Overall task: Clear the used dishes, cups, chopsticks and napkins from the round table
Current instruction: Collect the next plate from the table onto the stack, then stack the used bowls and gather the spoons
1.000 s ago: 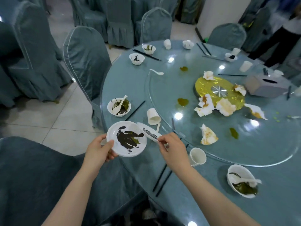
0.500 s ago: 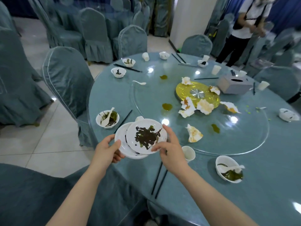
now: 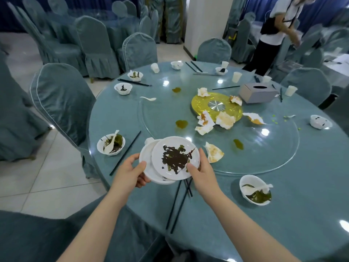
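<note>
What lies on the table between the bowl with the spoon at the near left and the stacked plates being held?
In the head view, one black chopstick lies diagonally between the bowl and the stacked plates; nothing else shows there.

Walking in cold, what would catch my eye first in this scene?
Two hands hold a pair of stacked white plates near the table's edge: the left hand grips the lower plate, the right hand the upper, sauce-smeared one. Beyond them, a gold disc shines at the centre of the round table, ringed by crumpled stained napkins.
</note>
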The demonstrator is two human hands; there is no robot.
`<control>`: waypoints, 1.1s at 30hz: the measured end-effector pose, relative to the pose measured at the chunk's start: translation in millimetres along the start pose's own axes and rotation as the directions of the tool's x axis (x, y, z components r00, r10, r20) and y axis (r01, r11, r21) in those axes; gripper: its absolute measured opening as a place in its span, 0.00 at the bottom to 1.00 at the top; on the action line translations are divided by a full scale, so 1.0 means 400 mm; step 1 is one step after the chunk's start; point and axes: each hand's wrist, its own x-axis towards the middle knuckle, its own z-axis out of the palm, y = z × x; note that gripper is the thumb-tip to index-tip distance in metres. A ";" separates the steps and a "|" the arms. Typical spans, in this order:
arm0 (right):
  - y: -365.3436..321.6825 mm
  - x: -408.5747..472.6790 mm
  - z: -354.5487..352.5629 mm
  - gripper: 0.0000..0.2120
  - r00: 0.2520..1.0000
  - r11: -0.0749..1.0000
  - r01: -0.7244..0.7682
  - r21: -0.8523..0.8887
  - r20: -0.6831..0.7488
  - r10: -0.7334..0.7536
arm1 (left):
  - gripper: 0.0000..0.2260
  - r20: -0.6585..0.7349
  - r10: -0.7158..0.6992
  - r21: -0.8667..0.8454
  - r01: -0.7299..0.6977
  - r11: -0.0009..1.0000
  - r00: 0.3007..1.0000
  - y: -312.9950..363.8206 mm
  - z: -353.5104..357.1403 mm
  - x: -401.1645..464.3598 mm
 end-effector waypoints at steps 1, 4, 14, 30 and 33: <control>0.004 0.008 -0.017 0.29 1.000 1.000 -0.014 -0.013 0.001 0.014 | 0.09 0.008 -0.002 0.006 0.002 1.000 1.000 0.003 0.019 0.009; 0.018 0.032 -0.064 0.30 0.998 0.998 -0.056 -0.024 0.011 0.056 | 0.10 0.041 -0.008 0.000 0.008 1.000 0.999 0.010 0.080 0.037; 0.110 0.169 -0.369 0.21 0.996 0.996 -0.085 -0.034 -0.042 0.084 | 0.10 0.194 -0.063 0.076 0.049 0.996 0.979 0.044 0.405 0.160; 0.393 0.255 -0.803 0.05 0.852 0.879 -0.392 0.273 -0.253 0.458 | 0.10 0.378 -0.245 0.275 0.144 0.951 0.893 0.030 0.902 0.269; 0.435 0.259 -0.830 0.05 0.786 0.840 -0.392 0.376 -0.338 0.517 | 0.10 0.384 -0.264 0.287 0.158 0.945 0.885 0.020 0.930 0.276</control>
